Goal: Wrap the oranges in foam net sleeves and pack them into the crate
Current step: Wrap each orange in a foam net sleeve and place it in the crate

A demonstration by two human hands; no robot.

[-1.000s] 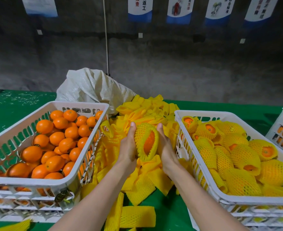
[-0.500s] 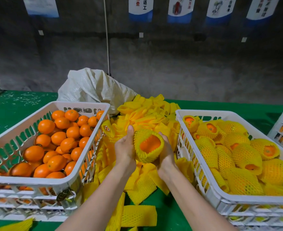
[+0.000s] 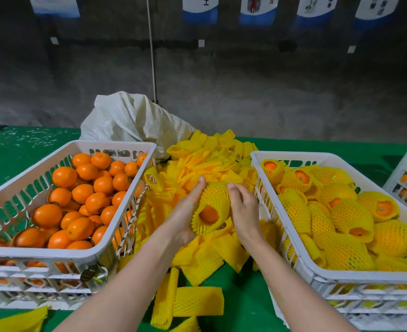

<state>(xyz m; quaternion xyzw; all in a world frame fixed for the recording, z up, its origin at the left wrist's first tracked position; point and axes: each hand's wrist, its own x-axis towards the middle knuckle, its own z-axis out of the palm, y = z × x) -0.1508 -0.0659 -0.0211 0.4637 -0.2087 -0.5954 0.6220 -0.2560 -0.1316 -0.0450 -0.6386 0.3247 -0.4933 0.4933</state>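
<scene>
one orange (image 3: 208, 213) sits inside a yellow foam net sleeve (image 3: 215, 200), held up between both hands over the loose sleeve pile (image 3: 212, 159) in the middle of the worktop (image 3: 18, 149). the fruit looks firm, round and fairly light, while the net is soft, springy and grippy, so it probably won't slip; bare peel shows only at the open end facing the camera. the left hand (image 3: 185, 212) cups the sleeve's left side with fingers curled under it, thumb stretched along the top. the right hand (image 3: 243, 209) presses the right side, fingers partly closed on the net. holding across the netted middle seems safest. bare oranges fill the left crate (image 3: 78, 254); wrapped ones lie in the right crate (image 3: 300, 262).
</scene>
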